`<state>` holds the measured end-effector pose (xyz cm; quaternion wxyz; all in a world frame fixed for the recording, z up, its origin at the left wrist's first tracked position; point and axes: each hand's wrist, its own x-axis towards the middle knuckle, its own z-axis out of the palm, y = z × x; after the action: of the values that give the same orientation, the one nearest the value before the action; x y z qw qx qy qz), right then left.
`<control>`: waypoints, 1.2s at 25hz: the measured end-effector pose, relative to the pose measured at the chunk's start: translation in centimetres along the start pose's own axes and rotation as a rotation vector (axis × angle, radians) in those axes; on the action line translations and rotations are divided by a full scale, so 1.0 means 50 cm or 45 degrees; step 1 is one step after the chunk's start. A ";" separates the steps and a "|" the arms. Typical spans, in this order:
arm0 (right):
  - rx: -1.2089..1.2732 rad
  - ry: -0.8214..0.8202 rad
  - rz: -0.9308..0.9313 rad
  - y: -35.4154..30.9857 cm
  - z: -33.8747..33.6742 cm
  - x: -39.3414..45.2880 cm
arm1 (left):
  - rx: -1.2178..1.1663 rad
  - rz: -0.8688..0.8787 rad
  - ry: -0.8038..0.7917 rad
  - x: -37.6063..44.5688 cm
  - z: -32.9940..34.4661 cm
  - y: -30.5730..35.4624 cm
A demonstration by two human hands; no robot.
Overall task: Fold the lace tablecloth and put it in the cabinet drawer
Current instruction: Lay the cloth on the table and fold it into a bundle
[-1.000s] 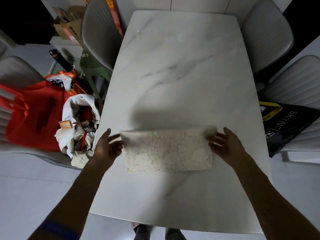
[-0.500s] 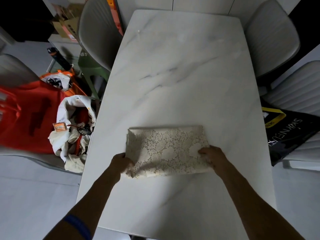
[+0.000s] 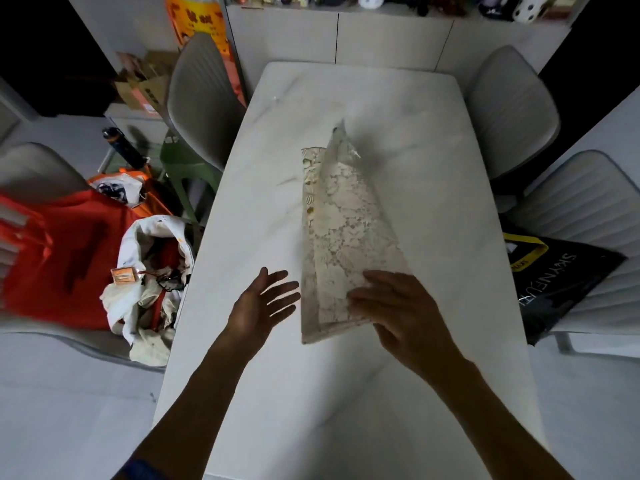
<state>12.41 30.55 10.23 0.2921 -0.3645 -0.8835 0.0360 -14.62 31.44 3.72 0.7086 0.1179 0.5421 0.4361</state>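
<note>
At lower centre the left hand [image 3: 262, 306] hovered spread and empty just left of the folded lace tablecloth [image 3: 341, 237]. The right hand [image 3: 398, 306] gripped the cloth's near right corner, the far end lifting off the marble table [image 3: 277, 393]. At left, a white bag [image 3: 152, 271] held crumpled cloth.

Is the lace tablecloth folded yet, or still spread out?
Folded: the lace tablecloth is a narrow layered strip, right hand gripping its near end, left hand open beside it.
</note>
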 end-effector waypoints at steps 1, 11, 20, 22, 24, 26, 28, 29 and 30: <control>-0.051 -0.106 -0.001 -0.015 0.031 -0.049 | -0.019 -0.040 0.039 -0.013 -0.012 -0.032; -0.045 -0.717 1.048 -0.016 0.186 -0.323 | 0.679 -0.118 0.355 -0.035 0.005 -0.281; 0.063 -0.752 0.878 -0.036 0.192 -0.358 | 0.738 -0.057 0.564 -0.041 -0.024 -0.300; 0.150 -0.717 0.979 -0.040 0.189 -0.368 | 1.094 0.106 0.579 -0.068 -0.061 -0.314; 0.092 -0.670 0.953 -0.035 0.195 -0.377 | 1.610 0.369 0.532 -0.089 -0.091 -0.329; -0.015 -0.696 0.743 -0.011 0.196 -0.386 | 2.096 0.783 0.311 -0.084 -0.113 -0.332; -0.108 -0.785 0.477 0.039 0.193 -0.391 | 2.420 1.081 -0.023 -0.064 -0.136 -0.317; -0.164 -0.830 0.332 0.067 0.192 -0.389 | 2.526 1.108 -0.167 -0.052 -0.146 -0.301; -0.208 -0.868 0.191 0.093 0.194 -0.384 | 2.577 1.103 -0.272 -0.038 -0.157 -0.286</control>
<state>20.85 22.62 -8.49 -0.0528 -0.4175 -0.9009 0.1061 -14.51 19.15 -7.21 0.1154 0.8598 0.4973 -0.0100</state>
